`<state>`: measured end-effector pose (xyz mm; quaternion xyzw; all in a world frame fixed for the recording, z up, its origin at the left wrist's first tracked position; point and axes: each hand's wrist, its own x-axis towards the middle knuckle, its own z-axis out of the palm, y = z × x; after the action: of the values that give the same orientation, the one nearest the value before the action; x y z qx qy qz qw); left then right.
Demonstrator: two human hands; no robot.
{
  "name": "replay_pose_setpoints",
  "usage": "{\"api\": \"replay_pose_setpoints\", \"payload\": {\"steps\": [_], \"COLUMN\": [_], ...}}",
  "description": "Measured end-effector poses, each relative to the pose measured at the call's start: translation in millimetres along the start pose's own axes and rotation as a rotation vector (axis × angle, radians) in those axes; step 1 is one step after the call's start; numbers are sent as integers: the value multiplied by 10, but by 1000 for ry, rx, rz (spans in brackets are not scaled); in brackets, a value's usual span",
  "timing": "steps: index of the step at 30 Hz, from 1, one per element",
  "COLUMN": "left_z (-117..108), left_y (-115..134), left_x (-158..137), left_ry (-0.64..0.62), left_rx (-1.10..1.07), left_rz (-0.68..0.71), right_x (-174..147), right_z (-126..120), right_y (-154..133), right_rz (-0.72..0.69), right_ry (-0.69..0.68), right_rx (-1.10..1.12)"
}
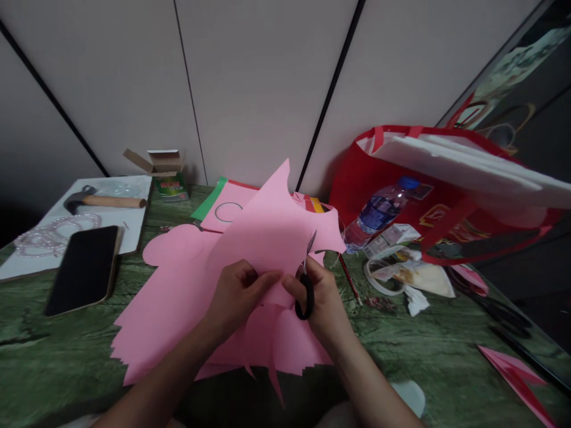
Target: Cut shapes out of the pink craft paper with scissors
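Note:
My left hand [243,291] pinches the lower edge of a pink paper sheet [267,220], which is raised and has curved cutouts along its right side. In my right hand [321,291] is a pair of scissors [305,297] with black handles, fingers closed round them. Their blades point up beside the sheet's right part; whether they touch the paper I cannot tell. Beneath my hands lies a stack of pink paper [169,303] with stepped edges. Narrow pink strips [273,368] hang below the held sheet.
At left are a phone [84,270], a hammer [107,201] on a white board and a small open box [170,178]. To the right, a water bottle [381,208] leans against a red bag [352,172]. A pencil [350,279] and a tape roll [379,282] lie nearby.

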<state>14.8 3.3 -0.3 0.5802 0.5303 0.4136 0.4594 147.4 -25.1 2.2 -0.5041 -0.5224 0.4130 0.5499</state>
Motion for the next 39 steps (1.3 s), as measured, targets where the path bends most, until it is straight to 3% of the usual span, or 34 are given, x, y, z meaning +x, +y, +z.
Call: {"api": "replay_pose_setpoints", "payload": {"steps": [23,39], "left_z": [-49,-55], "left_y": [-10,-9], "left_x": [8,10], "left_ry": [-53,-31], "left_rx": [27,19], "left_rz": [29,45], "right_x": [-13,-14], "right_z": [1,9], "right_y": [39,19], "right_rz": [67,-35], "right_ry": [11,51], "right_rx": [63,12]}}
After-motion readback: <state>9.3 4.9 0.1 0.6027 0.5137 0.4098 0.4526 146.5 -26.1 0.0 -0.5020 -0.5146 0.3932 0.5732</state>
